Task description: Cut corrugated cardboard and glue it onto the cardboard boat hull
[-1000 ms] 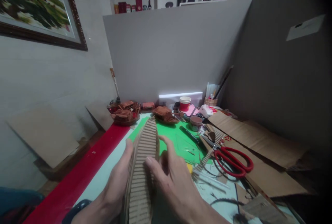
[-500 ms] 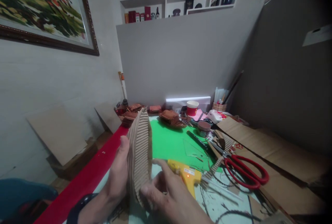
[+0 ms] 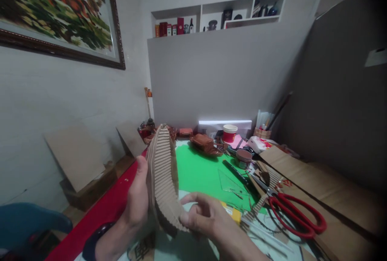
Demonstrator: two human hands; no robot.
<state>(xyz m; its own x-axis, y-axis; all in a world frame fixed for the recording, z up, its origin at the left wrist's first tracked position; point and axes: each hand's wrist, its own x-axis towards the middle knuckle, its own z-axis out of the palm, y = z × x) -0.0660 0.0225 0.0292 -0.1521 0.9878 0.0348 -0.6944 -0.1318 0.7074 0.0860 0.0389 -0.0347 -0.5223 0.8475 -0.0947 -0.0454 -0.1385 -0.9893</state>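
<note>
A curved piece of corrugated cardboard [image 3: 163,168], boat-like in outline with ribbed sides, stands on end in front of me. My left hand [image 3: 136,198] grips it from the left, thumb up along its side and the other fingers hidden behind it. My right hand [image 3: 211,218] pinches the ribbed cardboard at its lower right edge between thumb and forefinger, where the strip bends outward. Just behind my right hand lies a yellow glue gun [image 3: 234,214], mostly covered by it. Scissors with red handles [image 3: 313,216] rest farther right, blades apart.
A green sheet [image 3: 196,168] bears a clear set square [image 3: 229,184] and a black marker [image 3: 234,170]. Brown model boats [image 3: 204,144], a red-and-white paper cup [image 3: 230,133] and a round jar [image 3: 243,157] stand behind. Large cardboard sheets [image 3: 305,176] cover the right side.
My right hand has moved right, drawing the lower edge of the ribbed strip outward. It now covers most of the glue gun. The camera view has shifted slightly.
</note>
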